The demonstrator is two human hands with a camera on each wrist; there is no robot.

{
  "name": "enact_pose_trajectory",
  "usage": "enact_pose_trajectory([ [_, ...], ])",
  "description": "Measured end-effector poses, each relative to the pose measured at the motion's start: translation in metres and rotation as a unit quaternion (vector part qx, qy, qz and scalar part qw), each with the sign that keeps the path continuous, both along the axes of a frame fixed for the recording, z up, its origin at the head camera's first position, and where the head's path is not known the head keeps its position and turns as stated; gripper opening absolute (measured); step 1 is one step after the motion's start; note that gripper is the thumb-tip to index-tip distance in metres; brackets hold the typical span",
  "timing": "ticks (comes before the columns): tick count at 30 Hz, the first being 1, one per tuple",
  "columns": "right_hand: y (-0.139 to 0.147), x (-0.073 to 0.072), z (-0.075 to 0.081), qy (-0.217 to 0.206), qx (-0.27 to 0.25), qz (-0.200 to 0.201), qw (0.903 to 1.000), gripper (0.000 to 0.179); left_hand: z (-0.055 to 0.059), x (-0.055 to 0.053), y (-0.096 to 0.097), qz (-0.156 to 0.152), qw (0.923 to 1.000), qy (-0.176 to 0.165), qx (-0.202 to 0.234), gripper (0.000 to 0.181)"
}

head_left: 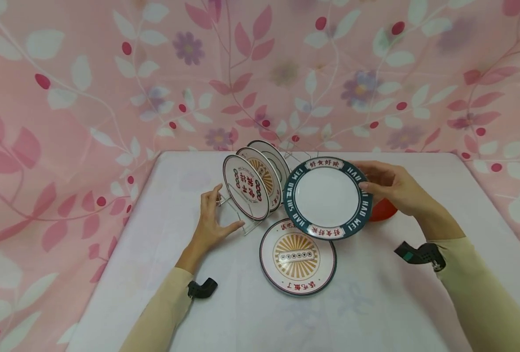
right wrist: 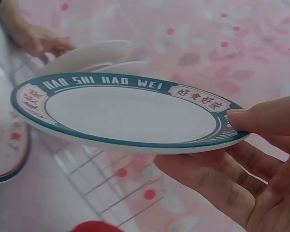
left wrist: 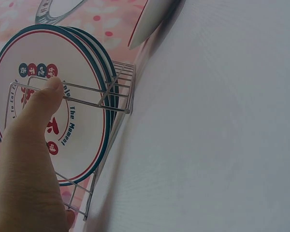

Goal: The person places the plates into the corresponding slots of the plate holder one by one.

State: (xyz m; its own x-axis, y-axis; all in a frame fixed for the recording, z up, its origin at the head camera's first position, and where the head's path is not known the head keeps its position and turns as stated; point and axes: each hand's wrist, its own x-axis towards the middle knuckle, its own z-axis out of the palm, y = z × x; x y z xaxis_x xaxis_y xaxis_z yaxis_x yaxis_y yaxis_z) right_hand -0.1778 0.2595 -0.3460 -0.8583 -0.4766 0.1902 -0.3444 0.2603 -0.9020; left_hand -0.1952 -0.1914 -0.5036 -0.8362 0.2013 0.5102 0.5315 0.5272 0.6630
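Note:
My right hand (head_left: 394, 188) pinches the right edge of a white plate (head_left: 327, 198) with a dark teal, lettered rim, thumb on top and fingers underneath. The plate is held above the table, tilted, and overlaps another plate (head_left: 298, 259) with a gold sunburst that lies on the tabletop. At the left end of a wire dish rack (left wrist: 82, 94), my left hand (head_left: 209, 220) holds the frame, fingers spread across its width. Several plates stand on edge in the rack; the front one (head_left: 245, 188) bears red characters.
Partly hidden behind the raised plate and right hand is a red object (head_left: 383, 210). A white cloth covers the table (head_left: 396, 298). Behind it hangs a pink floral backdrop (head_left: 286, 73).

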Motion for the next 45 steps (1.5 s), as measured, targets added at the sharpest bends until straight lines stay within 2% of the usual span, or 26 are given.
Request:
enact_pose_trajectory([
  [2,-0.002,-0.009,0.012,-0.004,-0.027,-0.009,0.9996,0.048,0.001,-0.001,-0.001,0.002,1.0,0.0,0.002,0.115],
  [7,-0.01,-0.029,0.04,-0.028,-0.055,-0.062,0.9962,0.049,0.001,-0.001,-0.001,-0.001,1.0,-0.002,0.005,0.115],
  [11,-0.018,-0.043,0.056,-0.038,-0.096,-0.083,0.9912,0.048,-0.001,0.0,-0.001,-0.004,1.0,-0.002,0.006,0.115],
  [15,-0.025,-0.054,0.068,-0.03,-0.122,-0.106,0.9863,0.047,-0.002,0.0,0.0,-0.005,0.9999,-0.008,0.007,0.115],
  [18,-0.03,-0.058,0.073,-0.031,-0.135,-0.122,0.9828,0.047,-0.002,0.0,0.001,-0.004,0.9999,-0.007,0.006,0.115],
  [23,-0.038,-0.061,0.07,-0.038,-0.162,-0.132,0.9772,0.047,0.0,0.0,0.002,-0.005,0.9999,-0.007,0.006,0.116],
  [30,-0.042,-0.066,0.07,-0.035,-0.214,-0.153,0.964,0.047,0.001,-0.001,0.001,-0.005,0.9999,-0.011,0.004,0.116],
  [34,-0.047,-0.071,0.07,-0.036,-0.183,-0.173,0.967,0.048,0.0,-0.001,-0.001,-0.002,1.0,-0.008,-0.002,0.116],
  [39,-0.059,-0.078,0.053,-0.019,-0.081,-0.19,0.9783,0.049,0.0,0.0,-0.002,-0.002,1.0,-0.005,-0.003,0.116],
  [42,-0.068,-0.079,0.042,-0.009,-0.038,-0.188,0.9814,0.049,-0.001,0.0,-0.003,0.001,1.0,-0.001,-0.004,0.116],
  [45,-0.079,-0.079,0.033,-0.001,-0.018,-0.17,0.9853,0.048,-0.001,0.0,-0.004,0.002,1.0,0.002,-0.004,0.116],
])
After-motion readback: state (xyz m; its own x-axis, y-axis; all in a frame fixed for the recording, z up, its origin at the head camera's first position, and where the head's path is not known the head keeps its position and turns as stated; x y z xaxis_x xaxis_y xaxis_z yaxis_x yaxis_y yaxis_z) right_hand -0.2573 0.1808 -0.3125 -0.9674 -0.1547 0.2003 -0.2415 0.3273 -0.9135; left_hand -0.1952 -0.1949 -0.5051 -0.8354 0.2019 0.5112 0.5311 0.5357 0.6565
